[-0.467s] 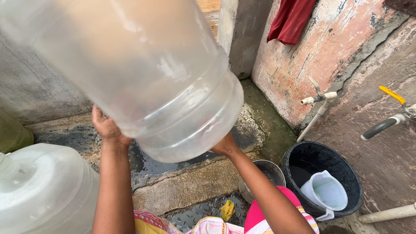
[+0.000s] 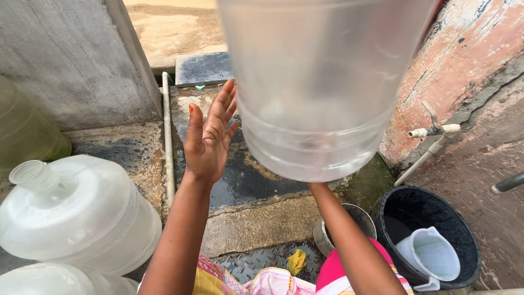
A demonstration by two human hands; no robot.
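A large clear plastic water jug (image 2: 322, 93) is raised close in front of me, its round base toward the camera and a little water inside. My left hand (image 2: 210, 136) is lifted beside the jug's left side, palm open and fingers spread, with the fingertips right at its edge. My right forearm (image 2: 349, 240) reaches up under the jug's base. The right hand itself is hidden behind the jug and bears it.
Two white capless jugs (image 2: 76, 213) lie at lower left, with a greenish one (image 2: 22, 131) behind. A black bucket (image 2: 469, 246) with a white pitcher (image 2: 431, 254) stands at lower right, beside a metal pot (image 2: 322, 235). A tap (image 2: 436, 130) sticks out of the right wall. The concrete slab (image 2: 245, 180) is wet.
The jug has swung right and more upright in front of me. My left hand has come off its underside and is now open beside it.
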